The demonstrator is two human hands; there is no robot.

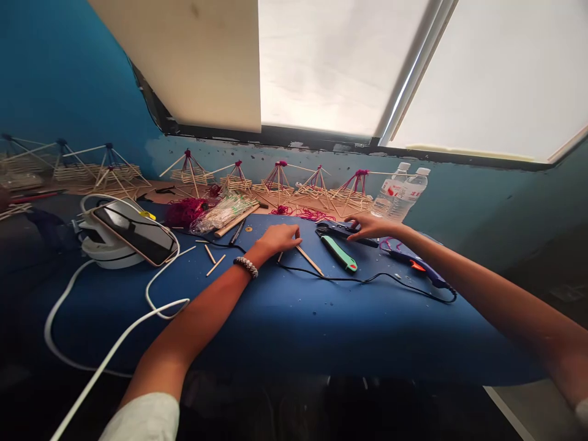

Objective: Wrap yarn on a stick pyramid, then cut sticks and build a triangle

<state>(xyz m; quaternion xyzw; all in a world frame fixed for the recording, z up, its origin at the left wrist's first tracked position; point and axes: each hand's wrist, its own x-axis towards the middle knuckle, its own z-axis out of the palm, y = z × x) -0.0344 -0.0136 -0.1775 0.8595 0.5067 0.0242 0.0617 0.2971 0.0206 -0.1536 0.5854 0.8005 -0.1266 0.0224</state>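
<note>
My left hand [278, 239] rests on the blue tabletop [285, 324], its fingertips on the upper end of a thin wooden stick [310, 261]. A beaded bracelet [245, 267] circles that wrist. My right hand [370, 226] lies with fingers apart on a black hand tool [333, 229], possibly pliers. Just below it is a green-handled utility knife [339, 253]. A blue hot glue gun [420, 266] with an orange trigger lies to the right, its black cord [362, 279] looping across the table.
Stick pyramid models [278, 187] with magenta yarn tops line the back edge beneath a window. Nearby stand water bottles [399, 193]. Magenta yarn [185, 212], a bag of sticks [223, 213], and a phone [133, 234] on a white helmet [108, 248] sit left, with a white cable [114, 327].
</note>
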